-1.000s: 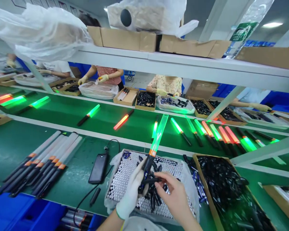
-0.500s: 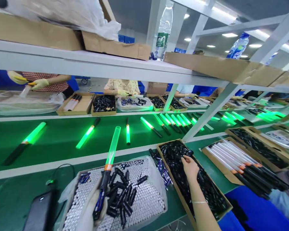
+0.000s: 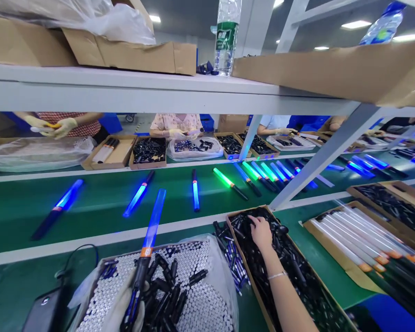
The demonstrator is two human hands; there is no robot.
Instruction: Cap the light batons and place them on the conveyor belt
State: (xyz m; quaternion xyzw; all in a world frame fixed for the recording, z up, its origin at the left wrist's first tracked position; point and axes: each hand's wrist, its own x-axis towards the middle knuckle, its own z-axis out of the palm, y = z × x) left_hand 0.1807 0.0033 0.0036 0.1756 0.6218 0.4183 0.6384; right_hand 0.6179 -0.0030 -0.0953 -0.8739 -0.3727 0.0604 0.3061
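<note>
My left hand (image 3: 119, 306), in a whitish glove, is wrapped round the black handle of a light stick (image 3: 154, 220). Its clear tube glows blue above an orange band, and blue battery cells show in the handle's open side. Below the stick lies a plastic-lined tray of upright silver-topped batteries (image 3: 210, 299), with loose black plastic parts (image 3: 173, 295) heaped on them. My bare right hand (image 3: 262, 234) reaches into a cardboard box of black plastic parts (image 3: 297, 272). Its fingers are curled down among the parts; what they grip is hidden.
Lit sticks (image 3: 195, 191) lie along the green conveyor belt (image 3: 100, 221). A black power bank (image 3: 43, 309) with a cable is at lower left, a box of white-tubed sticks (image 3: 352, 235) at right. A shelf (image 3: 141, 94) crosses overhead; co-workers sit opposite.
The stick in my left hand and most sticks on the belt have turned from green to blue. My right hand has moved slightly toward the far left of the parts box.
</note>
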